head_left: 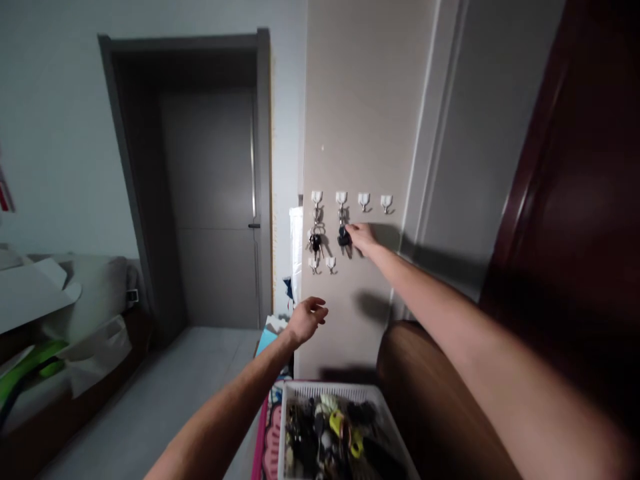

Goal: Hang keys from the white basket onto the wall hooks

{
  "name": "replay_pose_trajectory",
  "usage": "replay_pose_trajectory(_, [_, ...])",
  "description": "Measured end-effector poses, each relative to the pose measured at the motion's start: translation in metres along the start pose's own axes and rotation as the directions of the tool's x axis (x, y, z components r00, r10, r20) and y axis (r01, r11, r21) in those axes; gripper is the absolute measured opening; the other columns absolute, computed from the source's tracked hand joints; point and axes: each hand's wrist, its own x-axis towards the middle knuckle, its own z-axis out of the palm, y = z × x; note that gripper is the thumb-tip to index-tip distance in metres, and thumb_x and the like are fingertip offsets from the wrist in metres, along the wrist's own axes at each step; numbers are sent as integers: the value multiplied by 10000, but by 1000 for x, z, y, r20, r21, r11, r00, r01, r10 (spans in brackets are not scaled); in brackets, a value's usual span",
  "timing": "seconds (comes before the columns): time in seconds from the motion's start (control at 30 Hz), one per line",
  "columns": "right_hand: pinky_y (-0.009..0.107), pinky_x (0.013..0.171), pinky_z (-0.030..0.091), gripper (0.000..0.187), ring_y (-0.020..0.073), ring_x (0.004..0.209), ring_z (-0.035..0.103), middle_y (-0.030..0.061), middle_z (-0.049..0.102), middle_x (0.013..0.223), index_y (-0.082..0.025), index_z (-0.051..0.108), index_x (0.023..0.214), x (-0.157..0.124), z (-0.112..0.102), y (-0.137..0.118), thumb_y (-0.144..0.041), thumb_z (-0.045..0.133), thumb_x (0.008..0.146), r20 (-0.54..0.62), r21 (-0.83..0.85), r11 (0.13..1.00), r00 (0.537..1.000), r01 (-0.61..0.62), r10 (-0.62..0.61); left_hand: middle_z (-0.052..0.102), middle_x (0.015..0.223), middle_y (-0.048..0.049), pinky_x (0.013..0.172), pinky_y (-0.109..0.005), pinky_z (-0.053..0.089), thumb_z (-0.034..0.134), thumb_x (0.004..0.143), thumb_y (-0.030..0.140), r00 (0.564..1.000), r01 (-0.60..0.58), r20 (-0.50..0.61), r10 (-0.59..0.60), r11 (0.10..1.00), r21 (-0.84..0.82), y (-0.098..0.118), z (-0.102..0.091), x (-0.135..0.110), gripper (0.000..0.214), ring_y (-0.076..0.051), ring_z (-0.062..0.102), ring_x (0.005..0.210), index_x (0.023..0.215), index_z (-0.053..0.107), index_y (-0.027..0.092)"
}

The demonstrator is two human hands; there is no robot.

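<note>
My right hand (363,237) reaches to the wall panel, its fingers closed at the black heads of a bunch of keys (343,237). That bunch hangs by a metal clip from a white adhesive hook (341,198). To its left, a second bunch of keys (315,241) hangs from another white hook (317,197). Lower down, my left hand (307,320) hovers in front of the panel, fingers loosely bent and apart, holding nothing. Below both hands is a white plastic basket (333,388) full of mixed small items, some yellow (337,423); many are too dark to name.
Bare white hooks (364,201) continue the upper row at right, and two smaller ones (331,265) sit below the keys. A grey door (210,200) stands at left, beyond a cluttered sofa (100,287). A brown rounded shape (430,393) is beside the basket.
</note>
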Motion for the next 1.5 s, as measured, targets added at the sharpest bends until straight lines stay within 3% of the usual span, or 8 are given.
replay_pose_trajectory(0.1, [240, 651, 364, 221, 122, 708, 493, 33, 559, 785, -144, 534, 815, -30, -7, 22, -243, 450, 637, 2, -169, 969, 983, 182, -184, 522, 732, -39, 455, -164, 339, 424, 635, 194, 995, 95, 20, -96, 994, 59, -30, -1, -20, 251, -71, 501, 553, 868, 470, 114])
replay_pose_trajectory(0.23, [249, 655, 359, 255, 119, 686, 489, 39, 557, 840, -162, 534, 861, -100, -7, 68, -212, 445, 628, 392, -211, 924, 894, 319, -219, 549, 705, -39, 485, -180, 364, 420, 631, 196, 980, 167, 69, -187, 960, 223, -75, 2, -51, 264, -84, 505, 557, 872, 484, 110])
replay_pose_trajectory(0.3, [238, 616, 363, 221, 123, 652, 495, 34, 573, 787, -167, 562, 801, -143, -5, 91, -221, 453, 616, 658, -197, 921, 742, 336, -129, 562, 710, -33, 529, -189, 376, 431, 620, 194, 974, 151, 103, -199, 921, 360, -93, 5, -66, 252, -93, 505, 585, 850, 508, 125])
replay_pose_trajectory(0.37, [223, 569, 358, 203, 123, 612, 498, 27, 584, 723, -169, 578, 753, -181, -1, 110, -239, 461, 603, 855, -151, 914, 514, 377, -71, 569, 734, -24, 585, -194, 377, 443, 606, 178, 975, 88, 133, -179, 858, 506, -103, 8, -77, 236, -104, 503, 638, 824, 531, 150])
replay_pose_trajectory(0.47, [199, 497, 330, 215, 115, 569, 489, 22, 582, 679, -172, 577, 755, -220, 4, 124, -251, 456, 596, 955, -116, 876, 294, 467, -30, 559, 824, -18, 670, -203, 361, 451, 594, 152, 974, -34, 189, -122, 751, 660, -109, 12, -89, 273, -123, 488, 746, 853, 528, 187])
replay_pose_trajectory(0.67, [190, 453, 276, 260, 123, 593, 469, 35, 568, 706, -176, 551, 785, -235, 12, 127, -330, 443, 604, 946, -180, 806, 323, 565, -15, 475, 1004, -40, 751, -250, 329, 447, 615, 176, 978, -83, 181, -102, 604, 792, -106, 20, -99, 378, -171, 431, 897, 991, 441, 217])
replay_pose_trajectory(1.13, [184, 424, 256, 206, 114, 559, 455, 21, 548, 686, -188, 515, 776, -237, 10, 119, -282, 439, 609, 931, -247, 814, 363, 525, 48, 508, 960, -33, 712, -252, 334, 402, 623, 136, 973, -19, 138, -186, 529, 849, -100, 26, -91, 346, -172, 459, 854, 945, 471, 243])
replay_pose_trajectory(1.5, [197, 422, 257, 220, 125, 558, 465, 18, 547, 662, -191, 506, 788, -237, 14, 134, -290, 444, 602, 926, -229, 796, 377, 561, 0, 536, 856, -24, 702, -183, 343, 389, 625, 150, 997, -2, 63, -52, 748, 664, -108, 23, -81, 233, -108, 474, 774, 790, 552, 172])
